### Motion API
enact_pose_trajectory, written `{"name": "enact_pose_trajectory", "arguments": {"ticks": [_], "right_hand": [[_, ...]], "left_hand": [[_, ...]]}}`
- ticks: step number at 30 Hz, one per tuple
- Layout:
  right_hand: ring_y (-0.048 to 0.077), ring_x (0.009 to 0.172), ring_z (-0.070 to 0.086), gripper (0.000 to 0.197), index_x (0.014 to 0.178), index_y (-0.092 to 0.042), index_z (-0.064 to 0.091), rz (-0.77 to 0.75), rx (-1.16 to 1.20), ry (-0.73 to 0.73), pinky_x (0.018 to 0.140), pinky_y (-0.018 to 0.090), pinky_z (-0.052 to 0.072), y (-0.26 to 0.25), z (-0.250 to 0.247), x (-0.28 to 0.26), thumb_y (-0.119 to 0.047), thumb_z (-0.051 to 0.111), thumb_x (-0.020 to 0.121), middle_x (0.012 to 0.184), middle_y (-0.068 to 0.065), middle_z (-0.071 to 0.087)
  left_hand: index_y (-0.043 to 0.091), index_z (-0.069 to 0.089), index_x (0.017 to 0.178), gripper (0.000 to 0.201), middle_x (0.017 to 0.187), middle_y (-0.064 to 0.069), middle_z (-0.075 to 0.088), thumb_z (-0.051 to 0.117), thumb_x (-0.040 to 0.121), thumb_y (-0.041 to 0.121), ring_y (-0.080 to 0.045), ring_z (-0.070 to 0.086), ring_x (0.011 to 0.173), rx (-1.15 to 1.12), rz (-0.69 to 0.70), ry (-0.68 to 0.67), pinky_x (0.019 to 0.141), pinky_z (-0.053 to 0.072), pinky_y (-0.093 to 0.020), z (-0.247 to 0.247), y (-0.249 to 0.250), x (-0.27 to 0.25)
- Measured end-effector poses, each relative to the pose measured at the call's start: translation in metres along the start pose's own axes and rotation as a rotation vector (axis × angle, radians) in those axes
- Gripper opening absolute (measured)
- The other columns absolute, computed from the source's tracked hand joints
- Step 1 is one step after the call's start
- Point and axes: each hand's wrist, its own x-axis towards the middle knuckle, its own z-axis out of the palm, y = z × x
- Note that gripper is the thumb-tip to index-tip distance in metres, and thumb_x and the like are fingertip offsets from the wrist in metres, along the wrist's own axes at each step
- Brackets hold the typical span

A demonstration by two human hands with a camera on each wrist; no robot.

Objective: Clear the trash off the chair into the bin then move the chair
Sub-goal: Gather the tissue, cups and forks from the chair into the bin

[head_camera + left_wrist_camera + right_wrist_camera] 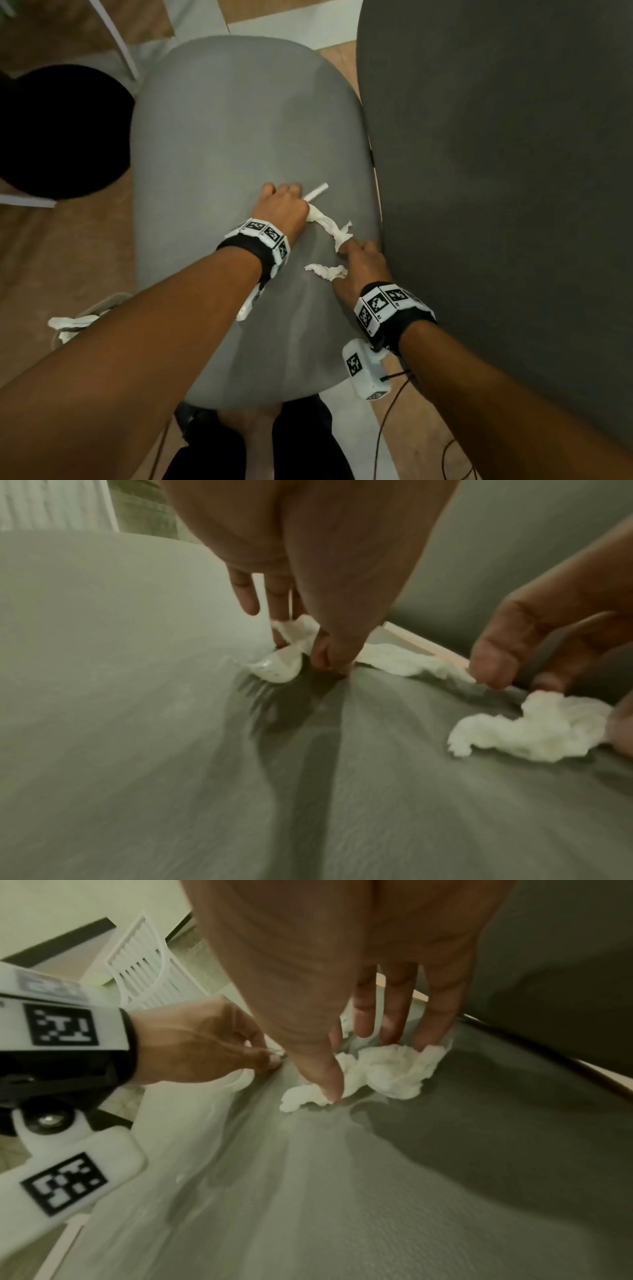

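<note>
The light grey chair seat fills the middle of the head view. On its right part lie a white rolled paper stick, a twisted white tissue and a second crumpled tissue. My left hand pinches the near end of the stick and twisted tissue between thumb and fingers. My right hand is spread over the second tissue, its straight fingertips and thumb touching the tissue. The round black bin stands on the floor to the left of the seat.
A dark grey padded surface rises close along the seat's right edge. A white slatted chair stands beyond the seat, its leg by the bin. Something white and crumpled lies on the wooden floor at the left. A cable hangs from my right wrist.
</note>
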Motion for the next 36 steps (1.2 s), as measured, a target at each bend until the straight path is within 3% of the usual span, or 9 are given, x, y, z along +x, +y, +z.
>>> {"name": "enact_pose_trajectory", "arguments": {"ticks": [3,8,11,14,18,24,29,32,36], "right_hand": [[0.032,0.113,0.053,0.046,0.125,-0.023,0.052,-0.027,-0.021,-0.020,0.099,0.041,0.048,0.001,0.006,0.005,-0.015,0.066,0.082,0.125,0.009,0.046],[0.029,0.102,0.062,0.034,0.120,-0.021,0.054,-0.062,0.048,-0.012,0.089,0.036,0.052,-0.006,0.002,0.014,-0.011,0.054,0.088,0.113,0.007,0.063],[0.026,0.101,0.062,0.055,0.137,-0.027,0.042,-0.135,0.134,0.030,0.079,0.024,0.045,-0.024,-0.009,0.015,-0.008,0.053,0.087,0.119,0.006,0.059],[0.031,0.108,0.061,0.082,0.154,-0.036,0.021,-0.303,-0.160,-0.096,0.081,0.031,0.045,-0.053,-0.013,0.020,-0.002,0.057,0.087,0.127,0.011,0.055],[0.038,0.105,0.062,0.047,0.130,-0.020,0.055,-0.447,-0.364,-0.086,0.085,0.041,0.053,-0.092,0.004,0.020,-0.004,0.061,0.086,0.121,0.014,0.058],[0.036,0.101,0.063,0.028,0.118,-0.014,0.065,-0.594,-0.397,-0.107,0.085,0.037,0.050,-0.166,0.056,-0.003,-0.010,0.052,0.093,0.113,0.013,0.062],[0.039,0.096,0.065,0.027,0.112,-0.015,0.069,-0.643,-0.346,-0.164,0.081,0.039,0.051,-0.231,0.115,-0.027,-0.009,0.057,0.088,0.107,0.017,0.065],[0.038,0.096,0.065,0.027,0.109,-0.017,0.070,-0.655,-0.352,-0.201,0.082,0.038,0.052,-0.268,0.154,-0.042,-0.008,0.056,0.088,0.107,0.015,0.066],[0.035,0.102,0.064,0.029,0.115,-0.014,0.068,-0.691,-0.408,-0.261,0.085,0.035,0.051,-0.311,0.216,-0.054,-0.009,0.056,0.089,0.112,0.015,0.066]], "left_hand": [[0.013,0.061,0.078,0.016,0.089,-0.007,0.062,0.050,0.088,0.009,-0.025,0.050,0.077,0.004,0.000,-0.007,0.089,0.031,-0.041,0.000,-0.007,-0.009],[0.019,0.047,0.076,0.014,0.088,-0.011,0.066,0.047,0.088,0.012,-0.033,0.057,0.077,-0.146,-0.035,-0.029,0.084,0.035,-0.039,0.001,-0.009,-0.032],[0.019,0.044,0.070,0.017,0.083,-0.007,0.065,0.047,0.086,0.014,-0.030,0.052,0.070,-0.213,-0.010,0.003,0.086,0.038,-0.037,0.004,-0.012,-0.050],[0.020,0.043,0.066,0.018,0.073,0.002,0.054,0.049,0.083,0.018,-0.024,0.054,0.071,-0.236,0.088,0.025,0.083,0.035,-0.034,0.006,-0.017,-0.071],[0.023,0.041,0.068,0.018,0.071,0.010,0.043,0.054,0.080,0.021,-0.017,0.045,0.068,-0.329,0.058,0.071,0.083,0.036,-0.035,0.013,-0.036,-0.106],[0.025,0.044,0.061,0.028,0.068,0.010,0.054,0.058,0.083,0.034,-0.017,0.057,0.070,-0.478,-0.122,0.100,0.082,0.037,-0.033,0.026,-0.081,-0.182],[0.017,0.066,0.072,0.031,0.075,0.004,0.067,0.056,0.087,0.043,-0.015,0.063,0.072,-0.922,-0.471,0.272,0.067,0.050,-0.032,0.053,-0.152,-0.262],[0.021,0.072,0.084,0.026,0.077,0.008,0.072,0.056,0.092,0.040,-0.005,0.065,0.074,-1.058,-0.719,0.404,0.067,0.052,-0.026,0.078,-0.199,-0.312],[0.018,0.066,0.082,0.013,0.075,0.006,0.068,0.058,0.090,0.025,-0.011,0.062,0.070,-1.021,-0.943,0.424,0.069,0.050,-0.028,0.141,-0.245,-0.363]]}}
